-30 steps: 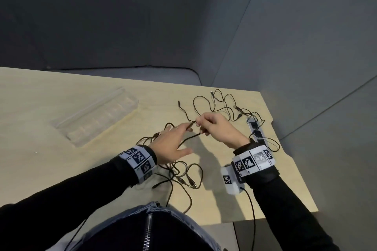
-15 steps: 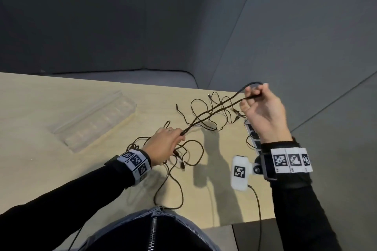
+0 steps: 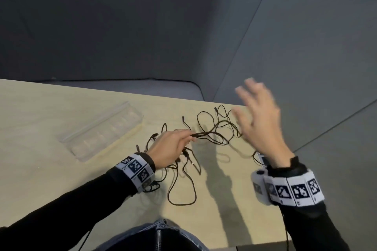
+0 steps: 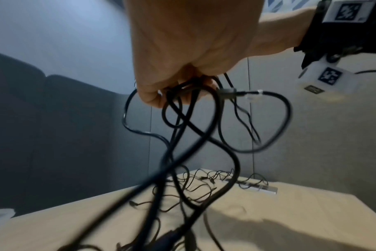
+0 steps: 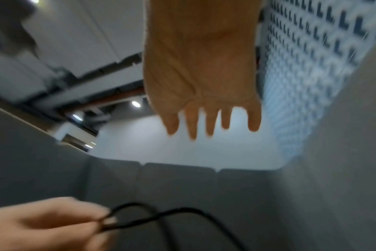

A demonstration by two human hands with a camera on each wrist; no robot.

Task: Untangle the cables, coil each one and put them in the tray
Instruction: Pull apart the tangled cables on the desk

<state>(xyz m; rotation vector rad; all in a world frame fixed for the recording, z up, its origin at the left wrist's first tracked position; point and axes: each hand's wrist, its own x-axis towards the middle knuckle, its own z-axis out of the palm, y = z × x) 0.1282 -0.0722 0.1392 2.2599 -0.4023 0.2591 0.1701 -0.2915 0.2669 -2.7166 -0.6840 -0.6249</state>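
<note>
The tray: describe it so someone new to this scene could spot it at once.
Start at the light wooden table, then look at its left half, beyond the left hand and the black cables. The tray lies there at a slant, long, shallow and empty. Alone among these things, it is clear plastic.

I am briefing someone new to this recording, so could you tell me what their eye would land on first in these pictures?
First, the tangle of black cables sprawled over the middle of the wooden table, with the left hand pinching several strands. Next, the right hand, raised above the table's far right corner, fingers spread and holding nothing. The clear tray lies to the left with no cable in it.
</note>
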